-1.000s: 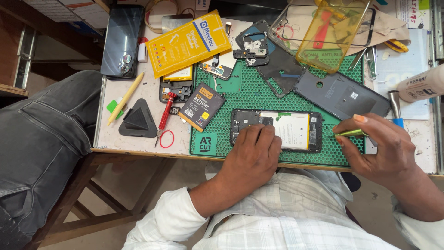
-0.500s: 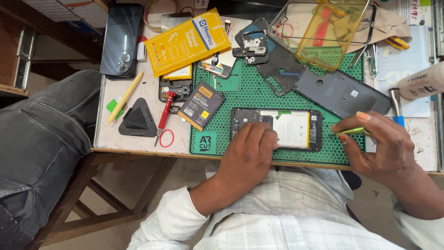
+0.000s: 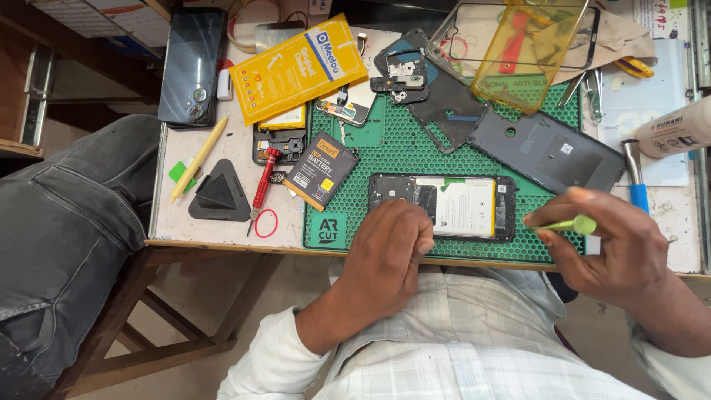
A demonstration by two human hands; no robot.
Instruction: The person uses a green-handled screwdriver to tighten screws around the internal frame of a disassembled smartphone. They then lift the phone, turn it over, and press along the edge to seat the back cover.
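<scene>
Opened phone (image 3: 443,207) with its back removed, lying on the green mat (image 3: 400,141) under the left hand (image 3: 389,255), whose curled fingers press its near edge. Right hand (image 3: 603,248) pinches a green tool (image 3: 566,224) just beside the phone's right end; work inside the body appears under way, calling for a steady tip. Beyond both hands, a yellow clear case (image 3: 529,52) holds a red tool.
</scene>
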